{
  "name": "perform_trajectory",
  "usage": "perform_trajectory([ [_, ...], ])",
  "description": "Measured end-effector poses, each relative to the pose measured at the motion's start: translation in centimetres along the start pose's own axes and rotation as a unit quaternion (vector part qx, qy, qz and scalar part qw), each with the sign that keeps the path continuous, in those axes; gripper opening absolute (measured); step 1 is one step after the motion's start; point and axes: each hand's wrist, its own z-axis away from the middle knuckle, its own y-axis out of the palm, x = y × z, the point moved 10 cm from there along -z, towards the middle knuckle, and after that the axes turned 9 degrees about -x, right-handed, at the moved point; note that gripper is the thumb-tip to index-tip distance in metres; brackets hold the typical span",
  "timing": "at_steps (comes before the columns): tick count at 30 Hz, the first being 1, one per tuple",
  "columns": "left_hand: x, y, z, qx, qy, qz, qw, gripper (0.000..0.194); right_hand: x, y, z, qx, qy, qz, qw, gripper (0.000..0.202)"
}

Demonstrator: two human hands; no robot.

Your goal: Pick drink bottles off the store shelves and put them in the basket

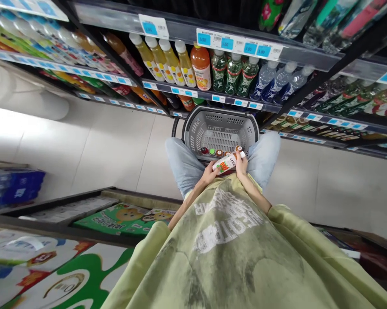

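Between my two hands lies a white bottle [226, 164] with an orange and green picture on its label and a white cap at its upper right end. My left hand [210, 172] has its fingers round the lower left end. The capped end is gripped by my right hand [241, 165]. Just beyond them, a grey plastic basket [222, 139] stands between my knees, its black handle folded out to the left. Several bottles with red, green and brown-white caps [219, 152] are in the near side of the basket.
Ahead, shelves [212, 95] with price tags hold rows of drinks, including yellow bottles [170, 64], green bottles [233, 75] and blue-labelled bottles [278, 81]. Behind me at the left are cartons [116, 219]. A blue pack of bottles [14, 186] sits at the far left.
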Motion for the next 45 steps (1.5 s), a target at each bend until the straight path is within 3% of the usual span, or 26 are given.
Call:
perform_trajectory([
  [3,-3.0,-2.4,-0.3,-0.048,0.091,-0.107,0.989,0.044,2.7,-0.8,0.6,-0.006,-0.123,0.092,0.988,0.053],
  [6,-5.4,-7.2,-0.4,-0.156,0.122,-0.214,0.956,0.037,4.5,-1.1,1.1,-0.008,-0.201,0.148,0.968,0.05],
  [9,-5.1,-14.1,-0.2,-0.307,0.01,-0.293,0.906,0.042,4.1,-2.0,0.5,-0.043,-0.171,0.159,0.971,0.048],
  [10,-4.5,-15.8,-0.1,-0.334,-0.044,-0.307,0.89,0.05,3.9,-2.2,0.2,-0.054,-0.154,0.155,0.974,0.047],
  [12,-3.1,-18.0,-0.5,-0.335,-0.134,-0.325,0.874,0.07,3.4,-2.1,-0.5,-0.064,-0.129,0.145,0.979,0.044],
  [15,-1.7,-19.1,-2.2,-0.292,-0.203,-0.337,0.872,0.094,2.8,-0.9,-2.0,-0.056,-0.109,0.146,0.982,0.037],
  [18,-1.1,-20.2,-4.1,-0.285,-0.237,-0.327,0.869,0.101,2.0,0.9,-4.1,-0.042,-0.094,0.201,0.974,0.029],
  [24,-0.6,-22.0,-6.2,-0.292,-0.278,-0.305,0.862,0.094,1.7,4.0,-9.2,-0.012,-0.147,0.415,0.898,0.02],
  [29,-0.5,-22.3,-6.8,-0.3,-0.296,-0.292,0.858,0.09,0.6,6.8,-12.3,0.024,-0.156,0.481,0.862,0.016],
  [34,-0.4,-22.4,-7.5,-0.288,-0.305,-0.296,0.858,0.084,-2.0,9.4,-14.8,0.06,-0.135,0.541,0.828,0.015],
  [40,0.5,-22.6,-8.0,-0.288,-0.308,-0.297,0.857,0.077,-5.7,9.8,-17.1,0.088,-0.096,0.589,0.798,0.019],
  [45,1.5,-22.5,-8.3,-0.295,-0.3,-0.293,0.859,0.074,-8.2,10.5,-17.4,0.098,-0.073,0.605,0.787,0.023],
])
